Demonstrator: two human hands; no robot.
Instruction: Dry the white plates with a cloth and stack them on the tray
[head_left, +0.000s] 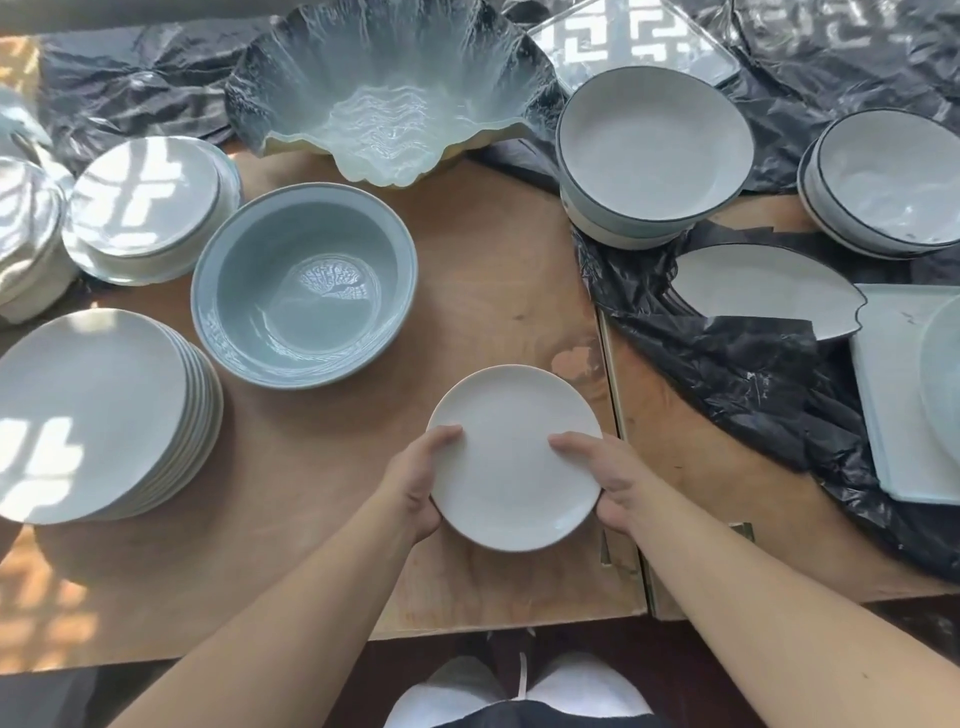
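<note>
— Plate (511, 457), white and small, sits level between both hands, just above the tabletop (493, 249) near its front edge. Why both?

— Balance, I'd judge. The left hand (415, 480) curls round the left rim, thumb on the face; the right hand (605, 480) grips the right rim the same way. Neither holds anything else.

— No cloth?

— None that I can see, so drying looks not yet begun.

— And the tray?

— Possibly the pale rectangular tray (883, 405) at the right, on black plastic sheeting (753, 374). A tall stack of plates (98, 415) waits at the left, beside a blue-grey bowl (304, 286), probably so each is within reach.
</note>
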